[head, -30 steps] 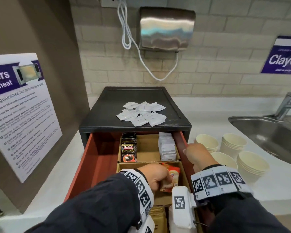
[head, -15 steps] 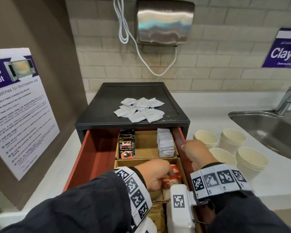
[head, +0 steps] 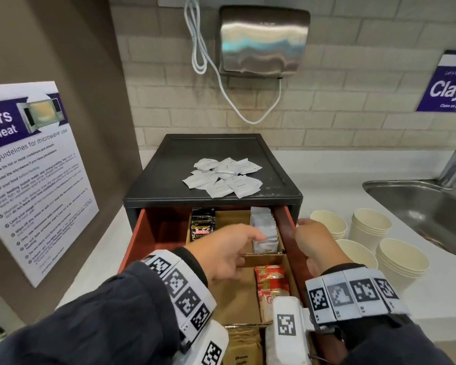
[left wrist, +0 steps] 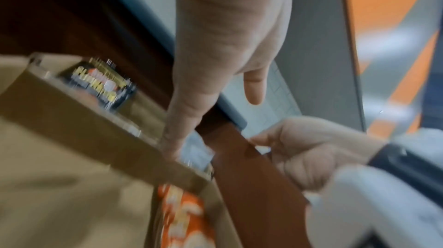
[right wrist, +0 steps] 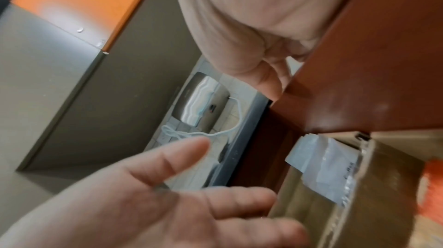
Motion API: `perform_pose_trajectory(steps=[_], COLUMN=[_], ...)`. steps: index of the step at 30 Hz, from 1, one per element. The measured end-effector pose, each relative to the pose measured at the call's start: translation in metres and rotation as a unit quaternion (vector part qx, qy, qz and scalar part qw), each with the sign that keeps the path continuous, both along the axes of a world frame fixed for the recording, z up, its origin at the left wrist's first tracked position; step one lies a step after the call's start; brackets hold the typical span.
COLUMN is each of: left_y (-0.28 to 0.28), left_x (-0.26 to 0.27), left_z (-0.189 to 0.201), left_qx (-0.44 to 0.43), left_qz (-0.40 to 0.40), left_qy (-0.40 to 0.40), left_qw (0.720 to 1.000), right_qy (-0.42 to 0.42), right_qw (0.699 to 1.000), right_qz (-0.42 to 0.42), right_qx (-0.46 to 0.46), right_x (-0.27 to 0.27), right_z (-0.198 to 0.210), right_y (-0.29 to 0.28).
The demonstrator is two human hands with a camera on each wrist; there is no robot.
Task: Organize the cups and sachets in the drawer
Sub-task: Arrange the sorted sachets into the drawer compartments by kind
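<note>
The red-brown drawer (head: pixel 145 233) is pulled out, with cardboard dividers inside. My left hand (head: pixel 250 241) hovers over it, fingers straight and empty, its index tip by the row of white sachets (head: pixel 263 233); the left wrist view shows that finger (left wrist: pixel 170 146) touching the cardboard divider. My right hand (head: pixel 313 241) grips the drawer's right wall (right wrist: pixel 371 62). Orange-red sachets (head: pixel 271 285) lie in the middle right compartment, black sachets (head: pixel 202 222) at the back left, brown sachets (head: pixel 244 346) nearest me. Loose white sachets (head: pixel 221 176) lie on the black cabinet top. Stacked paper cups (head: pixel 369 227) stand right of the drawer.
A steel sink (head: pixel 419 206) with a tap sits at the far right of the white counter. A hand dryer (head: pixel 263 38) with a white cable hangs on the tiled wall behind. A poster (head: pixel 32 175) covers the brown panel on the left.
My left hand has let go of the orange-red sachets and moved away from me to the white sachet row. The right hand has stayed on the drawer wall.
</note>
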State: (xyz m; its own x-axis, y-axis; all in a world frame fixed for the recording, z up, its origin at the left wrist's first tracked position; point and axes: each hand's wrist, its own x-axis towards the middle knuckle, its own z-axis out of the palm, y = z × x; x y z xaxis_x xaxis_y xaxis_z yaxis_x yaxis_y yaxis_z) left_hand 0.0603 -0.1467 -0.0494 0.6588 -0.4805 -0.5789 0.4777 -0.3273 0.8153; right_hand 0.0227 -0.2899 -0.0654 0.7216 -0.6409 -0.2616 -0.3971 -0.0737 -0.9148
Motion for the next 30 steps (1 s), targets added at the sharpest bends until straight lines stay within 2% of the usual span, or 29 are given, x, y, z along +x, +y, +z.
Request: perform_pose_trajectory(steps=[3, 6, 10, 12, 15, 17, 22, 26, 30], left_y=[0.014, 0.027, 0.031, 0.029, 0.018, 0.01, -0.006, -0.021, -0.035], left_x=[0.028, 0.058, 0.091, 0.104, 0.129, 0.145, 0.171, 0.2, 0.216], left_z=[0.024, 0.049, 0.072, 0.076, 0.077, 0.081, 0.11, 0.12, 0.107], left_qx=[-0.016, -0.016, 0.004, 0.027, 0.077, 0.137, 0.28, 0.368, 0.411], left_qz=[0.016, 0.065, 0.12, 0.126, 0.101, 0.083, -0.038, -0.11, -0.171], left_qy=[-0.073, -0.137, -0.179, -0.191, -0.207, -0.236, -0.335, -0.352, -0.36], left_qw=[0.997, 0.988, 0.977, 0.973, 0.97, 0.959, 0.899, 0.854, 0.82], right_qy=[-0.078, -0.11, -0.072, -0.006, 0.107, 0.142, 0.132, 0.099, 0.084], right_qw=[0.996, 0.991, 0.979, 0.959, 0.9, 0.874, 0.85, 0.825, 0.823], right_qz=[-0.034, 0.022, 0.113, 0.186, 0.274, 0.298, 0.338, 0.354, 0.349], right_qx=[-0.017, -0.078, -0.154, -0.212, -0.321, -0.358, -0.381, -0.43, -0.441], right_x=[0.011, 0.035, 0.078, 0.095, 0.111, 0.119, 0.134, 0.141, 0.144], right_z=[0.015, 0.034, 0.057, 0.061, 0.053, 0.047, 0.039, 0.029, 0.02], right_y=[0.006, 0.013, 0.017, 0.016, 0.012, 0.012, 0.019, 0.028, 0.025])
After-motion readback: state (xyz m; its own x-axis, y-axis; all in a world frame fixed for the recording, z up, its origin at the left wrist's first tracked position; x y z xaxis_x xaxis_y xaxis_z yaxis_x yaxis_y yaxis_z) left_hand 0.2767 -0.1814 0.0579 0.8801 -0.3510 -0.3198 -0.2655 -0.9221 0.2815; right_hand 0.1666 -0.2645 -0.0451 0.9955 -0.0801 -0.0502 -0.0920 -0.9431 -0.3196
